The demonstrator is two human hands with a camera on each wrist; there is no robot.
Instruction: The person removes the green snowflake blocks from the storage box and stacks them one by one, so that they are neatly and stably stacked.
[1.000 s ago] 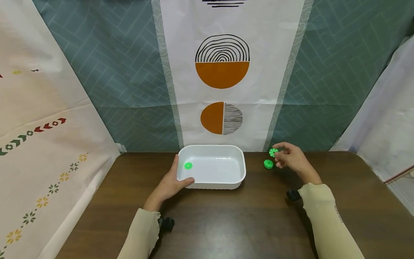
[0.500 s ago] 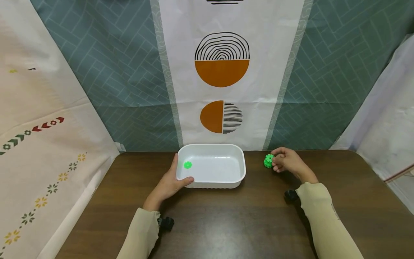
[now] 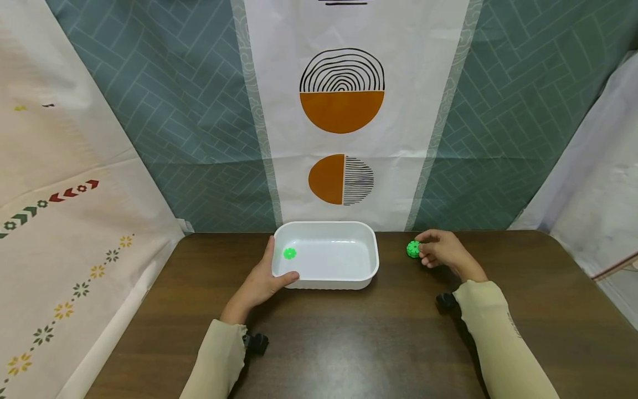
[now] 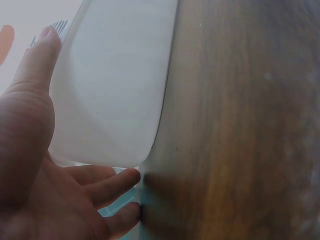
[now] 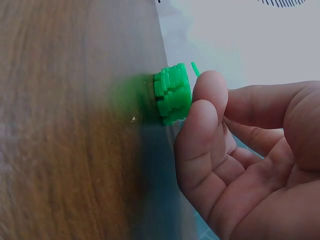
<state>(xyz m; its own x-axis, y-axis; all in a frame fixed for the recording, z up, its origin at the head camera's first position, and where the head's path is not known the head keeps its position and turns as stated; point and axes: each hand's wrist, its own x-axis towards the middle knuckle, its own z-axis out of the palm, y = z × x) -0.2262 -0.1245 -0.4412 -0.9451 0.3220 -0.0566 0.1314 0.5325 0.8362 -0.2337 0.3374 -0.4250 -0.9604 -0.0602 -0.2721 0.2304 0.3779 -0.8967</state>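
My left hand (image 3: 261,282) grips the left end of a white rectangular plastic tub (image 3: 344,284), thumb on the near side and fingers along the end. Inside that tub, towards the left, lies one green notched disc (image 3: 289,253). My right hand (image 3: 444,252) pinches another disc between thumb and fingertips; only its thin edge (image 5: 195,69) shows in the right wrist view. Just beside the fingertips stands a short stack of green notched discs (image 5: 172,95) on the tabletop. The held disc is tilted and close to the top of the stack; whether they touch I cannot tell.
Both things stand near the back edge of a dark wooden table (image 3: 339,343). Behind it hangs a green and white patterned cloth (image 3: 344,144). A pale embroidered cloth (image 3: 75,249) hangs at the left, and another white cloth (image 3: 588,183) at the right.
My right hand has come down and slightly left, bringing the pinched disc from above the stack to right beside its top. The left hand and tub have stayed in place.
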